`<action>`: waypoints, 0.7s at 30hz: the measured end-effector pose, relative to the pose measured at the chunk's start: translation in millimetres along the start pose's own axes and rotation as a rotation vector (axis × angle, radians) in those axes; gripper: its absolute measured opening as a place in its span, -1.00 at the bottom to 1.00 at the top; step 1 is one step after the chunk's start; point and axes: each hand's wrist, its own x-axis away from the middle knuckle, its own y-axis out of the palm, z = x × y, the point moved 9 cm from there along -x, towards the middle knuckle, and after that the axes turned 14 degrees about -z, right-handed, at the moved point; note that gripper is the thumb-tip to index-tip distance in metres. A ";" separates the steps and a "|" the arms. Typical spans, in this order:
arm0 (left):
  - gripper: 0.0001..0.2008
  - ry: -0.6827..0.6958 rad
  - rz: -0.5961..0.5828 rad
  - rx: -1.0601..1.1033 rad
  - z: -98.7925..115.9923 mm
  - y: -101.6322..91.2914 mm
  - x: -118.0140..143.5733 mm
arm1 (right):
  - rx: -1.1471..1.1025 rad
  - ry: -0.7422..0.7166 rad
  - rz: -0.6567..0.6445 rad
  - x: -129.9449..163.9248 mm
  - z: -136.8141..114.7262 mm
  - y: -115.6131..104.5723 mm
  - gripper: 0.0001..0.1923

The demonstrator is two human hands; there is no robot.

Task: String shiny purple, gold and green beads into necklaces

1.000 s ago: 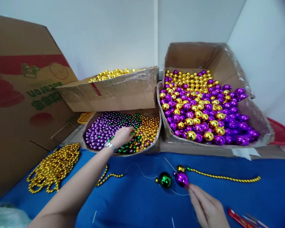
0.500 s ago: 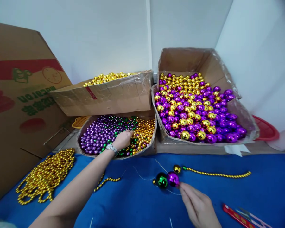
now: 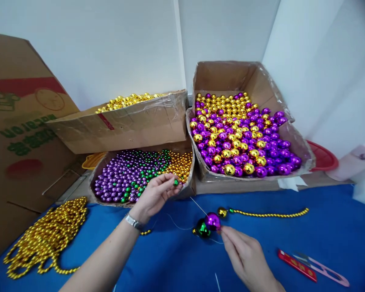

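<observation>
My left hand (image 3: 155,194), with a watch at the wrist, pinches a small green bead (image 3: 176,182) between thumb and fingers. It is over the front edge of the low box (image 3: 193,178) of purple, green and gold beads. My right hand (image 3: 245,251) has its fingertips closed at the side of a large shiny purple ball (image 3: 213,221). Touching that ball is a dark green ball (image 3: 203,229), with a small gold bead (image 3: 194,231) at its far side. A thin pale thread (image 3: 198,205) sticks up from the purple ball. Behind it lies a gold ball (image 3: 222,212) joined to a gold bead strand (image 3: 270,213).
Heaped gold bead strands (image 3: 48,235) lie at left on the blue cloth (image 3: 164,263). A red packet (image 3: 296,264) and pink-handled snips (image 3: 325,271) lie at right. Behind stand a box of purple and gold balls (image 3: 308,160), a raised carton (image 3: 134,129) and a large carton (image 3: 24,97).
My left hand has come up out of the beads and moved right, now with a green bead in its fingertips. My right hand still holds the purple ball. The view has shifted slightly right.
</observation>
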 end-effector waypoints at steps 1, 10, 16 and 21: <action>-0.79 -0.006 -0.020 0.204 -3.9 12.0 3.1 | 0.013 0.001 0.002 -2.0 -1.8 -1.0 -0.79; -0.84 -0.071 -0.104 0.524 -13.7 56.1 8.1 | 0.124 0.037 0.001 -3.8 -1.9 -5.5 -0.76; -0.83 -0.045 -0.116 0.383 -9.6 57.9 8.7 | 0.158 0.051 -0.021 -0.5 3.3 -3.9 -0.74; -0.81 -0.050 -0.153 0.374 -5.4 63.7 6.9 | 0.136 0.071 -0.027 0.6 6.1 -4.1 -0.73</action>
